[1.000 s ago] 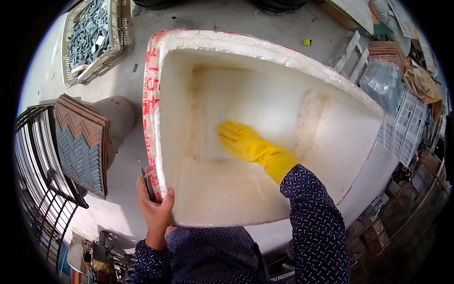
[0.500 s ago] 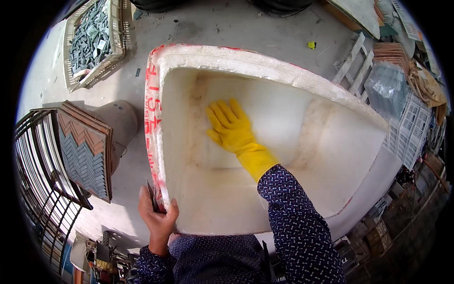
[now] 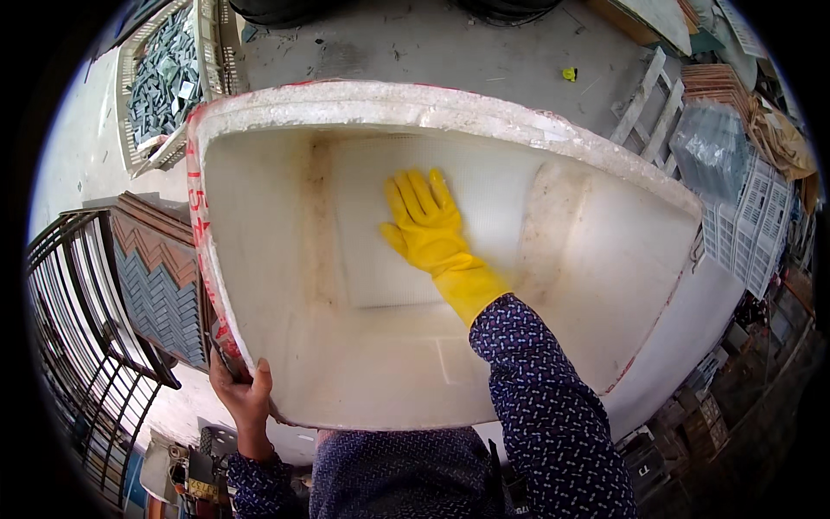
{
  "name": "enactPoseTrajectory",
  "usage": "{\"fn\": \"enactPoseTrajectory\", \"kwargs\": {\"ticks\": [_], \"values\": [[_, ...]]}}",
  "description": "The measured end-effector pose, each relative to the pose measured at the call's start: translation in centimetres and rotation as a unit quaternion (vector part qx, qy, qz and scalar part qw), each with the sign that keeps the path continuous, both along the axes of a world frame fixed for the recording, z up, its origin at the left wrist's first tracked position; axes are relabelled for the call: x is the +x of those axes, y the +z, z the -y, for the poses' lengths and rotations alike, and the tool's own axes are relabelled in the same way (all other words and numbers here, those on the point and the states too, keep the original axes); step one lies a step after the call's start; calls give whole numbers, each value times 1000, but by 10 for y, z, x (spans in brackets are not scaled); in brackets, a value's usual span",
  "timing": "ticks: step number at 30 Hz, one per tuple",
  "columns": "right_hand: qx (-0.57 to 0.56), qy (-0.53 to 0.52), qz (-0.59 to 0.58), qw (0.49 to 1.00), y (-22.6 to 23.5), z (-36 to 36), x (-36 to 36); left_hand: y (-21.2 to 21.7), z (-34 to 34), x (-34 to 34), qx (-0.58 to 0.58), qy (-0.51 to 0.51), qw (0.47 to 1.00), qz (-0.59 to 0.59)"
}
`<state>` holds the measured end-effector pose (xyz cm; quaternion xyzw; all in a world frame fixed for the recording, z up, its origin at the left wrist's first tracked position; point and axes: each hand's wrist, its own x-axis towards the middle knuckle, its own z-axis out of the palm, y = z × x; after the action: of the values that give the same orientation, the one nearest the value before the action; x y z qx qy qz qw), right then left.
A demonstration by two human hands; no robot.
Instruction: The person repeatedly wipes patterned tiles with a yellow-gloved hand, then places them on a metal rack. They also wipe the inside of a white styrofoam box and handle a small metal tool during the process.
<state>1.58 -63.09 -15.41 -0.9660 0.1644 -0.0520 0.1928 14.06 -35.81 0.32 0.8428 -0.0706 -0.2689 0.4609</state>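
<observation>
White foam box (image 3: 389, 102) occupied the centre of the frame, hollow side facing me. My left hand (image 3: 245, 400), bare, was closed on its rim at lower left, thumb over the edge, fingers at the outer wall. My right hand (image 3: 425, 227), in a yellow glove (image 3: 471, 290), lay flat over the inner base at mid-frame: fingers extended, slightly spread; pressure could not be judged. Upper left: crate (image 3: 206, 43) of grey pieces (image 3: 164, 78). Left: herringbone panel (image 3: 160, 290).

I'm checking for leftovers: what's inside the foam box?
Inside the foam box: the right hand in a yellow glove, and brownish stains. Surfaces beneath the glove and sleeve are hidden.
</observation>
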Motion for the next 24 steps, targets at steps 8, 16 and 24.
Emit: {"fn": "enactPoseTrajectory", "kwargs": {"ticks": [8,16,24], "values": [[23,227,-38,973,0,46,-106,4,0,-2,-30,29,999,-34],[40,291,5,956,-9,-37,-53,0,-6,-2,2,15,1000,-20],[28,90,6,996,-1,23,-33,2,-15,-2,5,33,999,-13]]}}
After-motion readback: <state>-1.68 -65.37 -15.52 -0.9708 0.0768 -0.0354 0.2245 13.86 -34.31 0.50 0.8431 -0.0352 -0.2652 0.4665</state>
